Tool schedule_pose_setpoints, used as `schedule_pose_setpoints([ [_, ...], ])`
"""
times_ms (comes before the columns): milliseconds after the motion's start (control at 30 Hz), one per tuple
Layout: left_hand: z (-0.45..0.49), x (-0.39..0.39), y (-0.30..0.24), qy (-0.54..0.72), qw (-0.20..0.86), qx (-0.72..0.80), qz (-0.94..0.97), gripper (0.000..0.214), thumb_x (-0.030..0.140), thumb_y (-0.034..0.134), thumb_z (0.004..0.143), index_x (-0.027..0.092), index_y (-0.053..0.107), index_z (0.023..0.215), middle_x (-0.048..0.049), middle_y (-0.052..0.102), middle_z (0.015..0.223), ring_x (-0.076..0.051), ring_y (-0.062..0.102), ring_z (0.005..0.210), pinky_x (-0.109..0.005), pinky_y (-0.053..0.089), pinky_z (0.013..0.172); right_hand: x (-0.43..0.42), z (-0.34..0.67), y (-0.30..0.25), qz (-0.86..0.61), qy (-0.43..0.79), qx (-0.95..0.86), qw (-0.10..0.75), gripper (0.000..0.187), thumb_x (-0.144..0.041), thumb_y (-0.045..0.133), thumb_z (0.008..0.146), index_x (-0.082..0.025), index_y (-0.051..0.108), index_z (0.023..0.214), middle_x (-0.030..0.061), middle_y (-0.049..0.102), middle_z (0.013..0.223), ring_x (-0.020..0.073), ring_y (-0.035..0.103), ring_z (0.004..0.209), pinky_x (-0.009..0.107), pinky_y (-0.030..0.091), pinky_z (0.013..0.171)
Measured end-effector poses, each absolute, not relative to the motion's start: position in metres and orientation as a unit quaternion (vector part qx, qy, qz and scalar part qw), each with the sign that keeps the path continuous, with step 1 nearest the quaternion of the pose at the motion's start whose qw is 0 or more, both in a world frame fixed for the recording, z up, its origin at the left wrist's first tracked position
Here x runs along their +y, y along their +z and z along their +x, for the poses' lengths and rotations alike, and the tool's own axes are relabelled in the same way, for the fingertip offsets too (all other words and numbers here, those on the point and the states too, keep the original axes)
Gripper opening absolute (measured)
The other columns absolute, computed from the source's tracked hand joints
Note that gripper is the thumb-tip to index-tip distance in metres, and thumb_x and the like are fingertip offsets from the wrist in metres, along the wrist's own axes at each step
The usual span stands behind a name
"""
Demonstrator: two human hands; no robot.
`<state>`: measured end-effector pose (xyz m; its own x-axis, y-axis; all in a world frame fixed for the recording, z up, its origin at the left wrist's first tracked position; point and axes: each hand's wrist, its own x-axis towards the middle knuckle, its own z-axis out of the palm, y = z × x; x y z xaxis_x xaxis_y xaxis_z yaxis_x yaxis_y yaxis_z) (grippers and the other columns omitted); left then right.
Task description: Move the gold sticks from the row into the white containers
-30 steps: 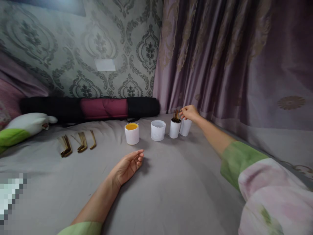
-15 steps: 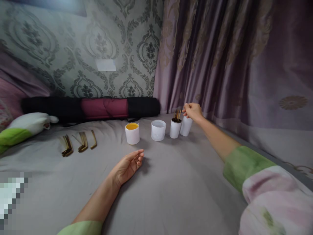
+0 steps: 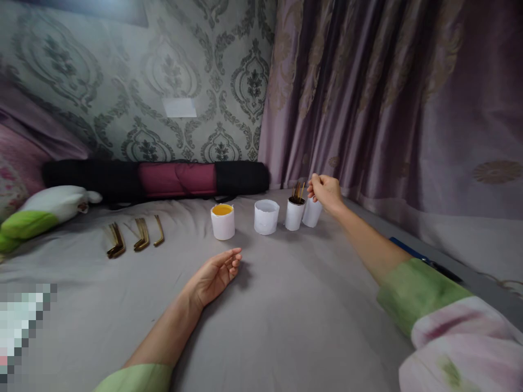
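Note:
My right hand [image 3: 326, 191] is closed in a pinch above the farthest-right white cup [image 3: 312, 213] and covers part of its top. What the fingers hold, if anything, cannot be made out. Just left of that hand, another white cup [image 3: 293, 216] has a dark inside, with thin brown and yellowish sticks [image 3: 297, 191] poking out. My left hand [image 3: 218, 277] rests on its side on the grey sheet [image 3: 278, 326], fingers loosely bent, holding nothing. Nearest to it stands a white cup with a yellow inside [image 3: 223, 224]. A wide whitish cup [image 3: 266, 218] stands between the cups.
Bent, L-shaped golden-brown sticks lie at left in a thick bundle [image 3: 116, 240], a smaller bundle [image 3: 141, 235] and a single stick [image 3: 159, 231]. Behind are a black and maroon roll [image 3: 177, 179] and a white-green plush toy [image 3: 49, 209]. A purple curtain [image 3: 347, 92] hangs at right.
The view has shifted slightly, uncovering a dark blue object beside my right forearm. My right hand stays over the right cup, its fingers slightly lower; my left hand has not moved.

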<state>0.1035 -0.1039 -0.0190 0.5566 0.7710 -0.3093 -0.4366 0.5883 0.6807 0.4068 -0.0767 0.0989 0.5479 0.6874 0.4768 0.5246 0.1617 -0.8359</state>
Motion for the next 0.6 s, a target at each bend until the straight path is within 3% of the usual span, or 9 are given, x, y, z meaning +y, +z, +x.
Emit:
schedule_pose_setpoints([
  [600, 0.103, -0.101, -0.02, 0.362, 0.852, 0.285, 0.248, 0.012, 0.011, 0.054, 0.075, 0.007, 0.058, 0.085, -0.0058, 0.058, 0.073, -0.006, 0.051, 0.058, -0.016, 0.044, 0.054, -0.09, 0.345, 0.06, -0.589, 0.16, -0.56, 0.56, 0.038, -0.05, 0.044, 0.078, -0.014, 0.054, 0.068, 0.0019, 0.054, 0.055, 0.0075, 0.05, 0.04, 0.015, 0.035, 0.031],
])
